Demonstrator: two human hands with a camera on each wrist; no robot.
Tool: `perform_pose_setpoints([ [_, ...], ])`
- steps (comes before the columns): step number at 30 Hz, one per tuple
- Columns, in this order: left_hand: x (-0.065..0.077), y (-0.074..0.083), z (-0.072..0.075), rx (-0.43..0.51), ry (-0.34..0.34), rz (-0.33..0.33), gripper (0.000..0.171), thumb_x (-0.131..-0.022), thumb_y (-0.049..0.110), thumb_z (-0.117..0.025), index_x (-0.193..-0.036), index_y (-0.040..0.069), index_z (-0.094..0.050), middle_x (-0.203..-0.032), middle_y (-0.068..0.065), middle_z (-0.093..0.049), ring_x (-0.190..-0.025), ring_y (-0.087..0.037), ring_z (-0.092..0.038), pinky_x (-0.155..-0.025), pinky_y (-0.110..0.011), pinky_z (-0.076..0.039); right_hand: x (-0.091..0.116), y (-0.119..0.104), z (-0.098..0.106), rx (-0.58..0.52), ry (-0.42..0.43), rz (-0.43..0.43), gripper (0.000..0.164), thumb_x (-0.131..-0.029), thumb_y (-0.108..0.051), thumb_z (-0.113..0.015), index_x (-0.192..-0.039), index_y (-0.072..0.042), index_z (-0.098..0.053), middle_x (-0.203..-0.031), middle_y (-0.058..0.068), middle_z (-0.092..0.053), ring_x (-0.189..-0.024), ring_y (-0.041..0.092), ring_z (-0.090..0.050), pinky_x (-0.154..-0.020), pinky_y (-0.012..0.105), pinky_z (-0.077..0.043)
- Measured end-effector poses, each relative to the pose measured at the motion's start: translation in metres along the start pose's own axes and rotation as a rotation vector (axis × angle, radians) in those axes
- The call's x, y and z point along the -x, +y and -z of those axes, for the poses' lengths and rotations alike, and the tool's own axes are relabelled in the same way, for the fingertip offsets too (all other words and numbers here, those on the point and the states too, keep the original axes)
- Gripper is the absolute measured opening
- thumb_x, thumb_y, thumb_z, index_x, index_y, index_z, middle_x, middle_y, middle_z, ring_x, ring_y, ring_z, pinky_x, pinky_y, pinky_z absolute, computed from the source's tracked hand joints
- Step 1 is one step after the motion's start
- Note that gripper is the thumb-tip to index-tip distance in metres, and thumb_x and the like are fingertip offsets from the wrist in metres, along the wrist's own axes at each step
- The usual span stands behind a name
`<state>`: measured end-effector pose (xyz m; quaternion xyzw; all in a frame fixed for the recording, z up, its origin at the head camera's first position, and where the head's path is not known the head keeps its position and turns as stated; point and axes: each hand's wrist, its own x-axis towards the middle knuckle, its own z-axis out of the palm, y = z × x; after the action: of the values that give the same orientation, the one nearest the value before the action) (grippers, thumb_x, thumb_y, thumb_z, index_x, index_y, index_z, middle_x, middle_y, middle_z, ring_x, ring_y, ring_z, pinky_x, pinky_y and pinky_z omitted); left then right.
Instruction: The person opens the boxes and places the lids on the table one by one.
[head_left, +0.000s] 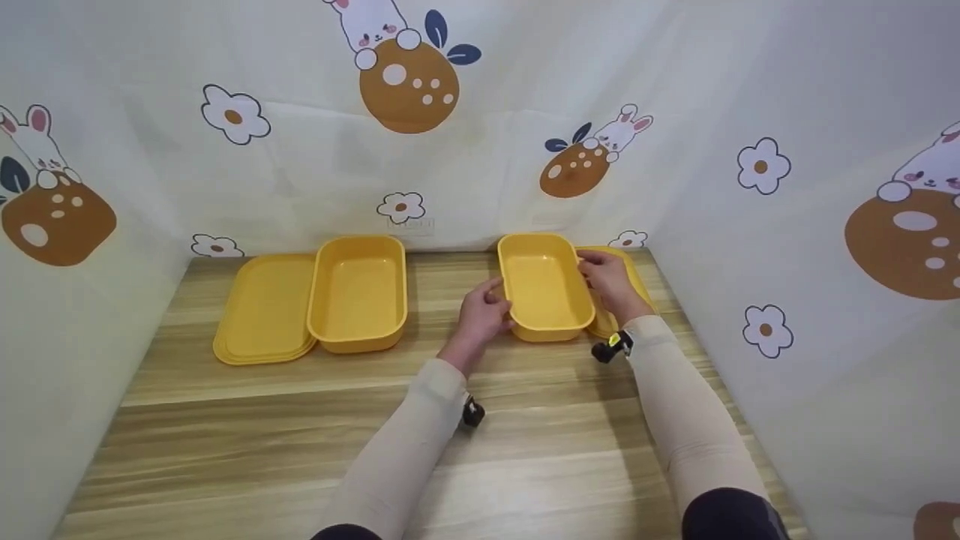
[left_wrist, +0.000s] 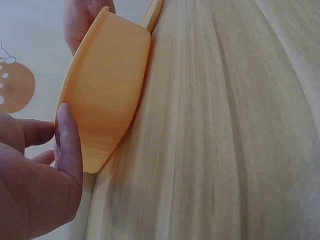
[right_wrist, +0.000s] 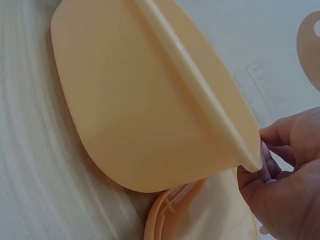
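Observation:
On the right side of the table, both hands hold a yellow rectangular plastic food container (head_left: 546, 289) by its opposite long sides. Its open top faces up and its inside is bare. My left hand (head_left: 480, 316) grips the left rim near the front corner; in the left wrist view one digit lies along the outer wall (left_wrist: 107, 75). At the opposite side, my right hand (head_left: 609, 279) pinches the rim, thumb and fingers at its edge in the right wrist view. Partly hidden under the right forearm and beside the container lies a yellow lid (head_left: 604, 324).
A second yellow container (head_left: 358, 300), open-topped, stands to the left, beside another flat yellow lid (head_left: 264, 309). The wood-grain table (head_left: 300, 435) is enclosed at the back and sides by a printed cloth (head_left: 465, 172) with rabbits and flowers.

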<state>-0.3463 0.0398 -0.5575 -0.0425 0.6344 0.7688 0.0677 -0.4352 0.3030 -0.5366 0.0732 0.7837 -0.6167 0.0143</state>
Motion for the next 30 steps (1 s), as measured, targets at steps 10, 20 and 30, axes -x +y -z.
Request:
perform_pose_setpoints([
  [10, 0.001, -0.003, -0.002, -0.002, 0.030, -0.014, 0.059, -0.103, -0.009, -0.062, -0.161, 0.002, -0.054, -0.109, -0.008, -0.054, -0.084, -0.015, -0.060, -0.068, -0.026, -0.063, 0.001, 0.005, -0.004, 0.060, -0.009, 0.050, 0.043, -0.115, -0.005, -0.051, -0.156, 0.004, -0.059, -0.152, 0.027, -0.059, -0.136, 0.039, -0.058, -0.118, 0.049, -0.049],
  [20, 0.001, -0.004, -0.003, 0.029, 0.034, -0.005, 0.057, -0.105, -0.008, -0.060, -0.160, 0.004, -0.055, -0.108, -0.005, -0.052, -0.083, -0.014, -0.060, -0.068, -0.026, -0.063, 0.004, 0.008, -0.006, 0.080, 0.023, 0.057, 0.042, -0.115, -0.007, -0.052, -0.155, 0.003, -0.059, -0.146, 0.025, -0.061, -0.130, 0.037, -0.060, -0.115, 0.048, -0.051],
  [30, 0.003, -0.005, -0.004, 0.027, 0.026, 0.004, 0.056, -0.108, -0.005, -0.060, -0.162, 0.006, -0.054, -0.111, -0.007, -0.051, -0.085, -0.016, -0.061, -0.073, -0.028, -0.064, 0.004, 0.012, -0.007, 0.068, 0.058, 0.055, 0.041, -0.115, -0.008, -0.053, -0.154, 0.003, -0.060, -0.139, 0.023, -0.061, -0.126, 0.034, -0.058, -0.115, 0.048, -0.051],
])
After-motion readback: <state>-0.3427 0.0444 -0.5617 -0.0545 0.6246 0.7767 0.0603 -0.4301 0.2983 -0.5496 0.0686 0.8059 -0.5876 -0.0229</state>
